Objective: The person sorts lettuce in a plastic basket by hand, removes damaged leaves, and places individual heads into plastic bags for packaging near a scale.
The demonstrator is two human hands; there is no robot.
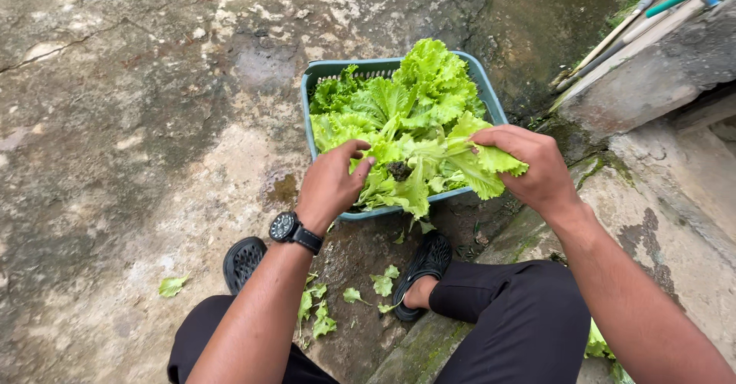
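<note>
The lettuce (406, 135) fills a teal basket (326, 70) on wet concrete, between the person's sandals (244, 261). The left hand (331, 185) is curled around the stem end, gripping it, it seems, though the palm is hidden. The right hand (533, 165) pinches one outer leaf (491, 162), fingers closed. The leaves look light, limp and easily torn (scraps (318, 311) lie below); hold best at the firm base.
</note>
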